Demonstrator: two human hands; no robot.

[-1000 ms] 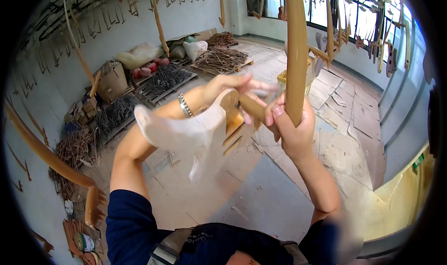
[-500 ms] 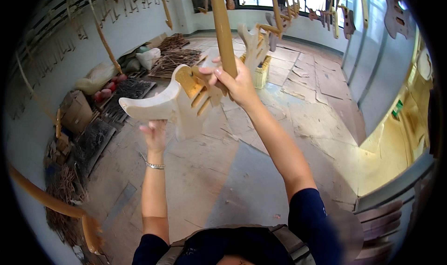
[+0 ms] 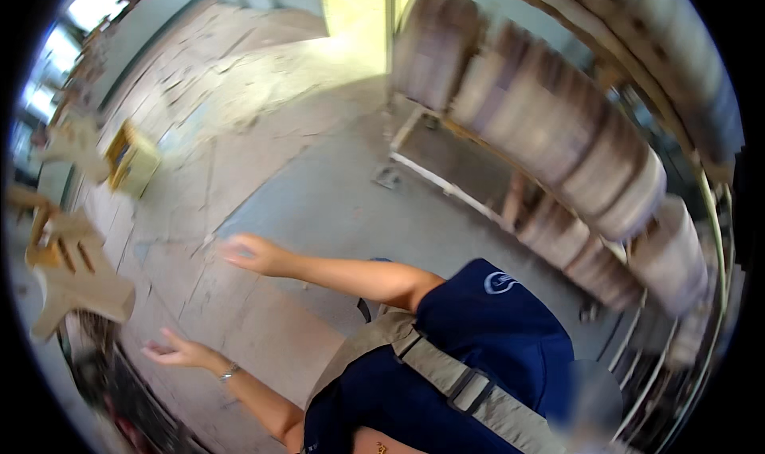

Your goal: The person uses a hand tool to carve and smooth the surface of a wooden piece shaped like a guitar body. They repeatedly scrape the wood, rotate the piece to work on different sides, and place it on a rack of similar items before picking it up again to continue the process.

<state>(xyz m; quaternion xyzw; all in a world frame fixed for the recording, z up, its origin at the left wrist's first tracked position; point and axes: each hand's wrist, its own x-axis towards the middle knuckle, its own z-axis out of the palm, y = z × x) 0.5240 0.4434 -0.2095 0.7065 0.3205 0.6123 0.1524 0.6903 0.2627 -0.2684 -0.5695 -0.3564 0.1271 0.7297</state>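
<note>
My left hand (image 3: 171,350) is empty, its fingers stretched apart, a bracelet at the wrist. My right hand (image 3: 253,254) is held farther out, away from any object; its fingers curl loosely with a gap to the thumb and nothing between them, slightly blurred. Nearest to the left hand, at the far left, hangs a pale unfinished electric guitar body (image 3: 88,290) with slots cut in it; a space separates it from my fingers. Beyond it a second pale guitar body (image 3: 76,147) hangs, blurred.
A wheeled rack (image 3: 446,184) at the right carries rows of upright wooden slabs (image 3: 558,127), smeared by motion. A yellow crate (image 3: 131,163) stands on the floor at the left. Worn sheets (image 3: 239,119) cover part of the floor. A pale hose or rail (image 3: 721,215) curves at the far right.
My view has swung right, toward the rack. Both hands have let go of the guitar body and its neck; the hanging body is now apart from them at the left.
</note>
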